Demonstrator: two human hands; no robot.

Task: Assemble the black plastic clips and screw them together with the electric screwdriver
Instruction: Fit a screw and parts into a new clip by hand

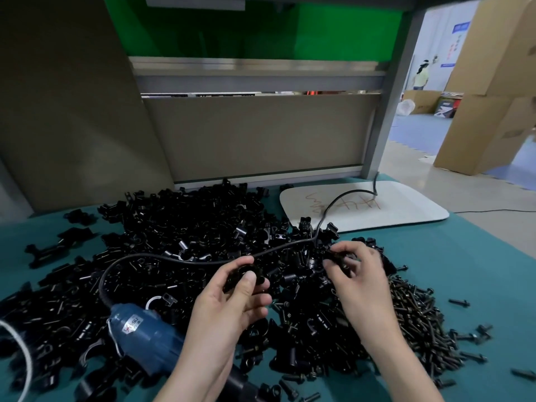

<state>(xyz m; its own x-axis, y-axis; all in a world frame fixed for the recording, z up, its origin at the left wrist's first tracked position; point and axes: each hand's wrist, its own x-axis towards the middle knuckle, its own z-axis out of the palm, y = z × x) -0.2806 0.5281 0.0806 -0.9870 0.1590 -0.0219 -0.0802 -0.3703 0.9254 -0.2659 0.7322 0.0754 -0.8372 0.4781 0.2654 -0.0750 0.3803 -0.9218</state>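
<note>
A big heap of black plastic clips (185, 242) covers the teal table (478, 271). My left hand (232, 303) holds a black clip (245, 275) between thumb and fingers, just above the heap. My right hand (359, 280) pinches another black clip (336, 256) at the fingertips, a little to the right of the first. The blue electric screwdriver (142, 335) lies on the clips under my left forearm, its black cord (203, 261) looping across the heap. A pile of dark screws (417, 320) lies to the right of my right hand.
A white pad (406, 207) with scribbles lies at the back right of the table. A beige panel (261, 134) and a grey post (385, 111) close the back. Cardboard boxes (487, 82) stand on the floor at right. A white string (20, 343) curls at the left edge.
</note>
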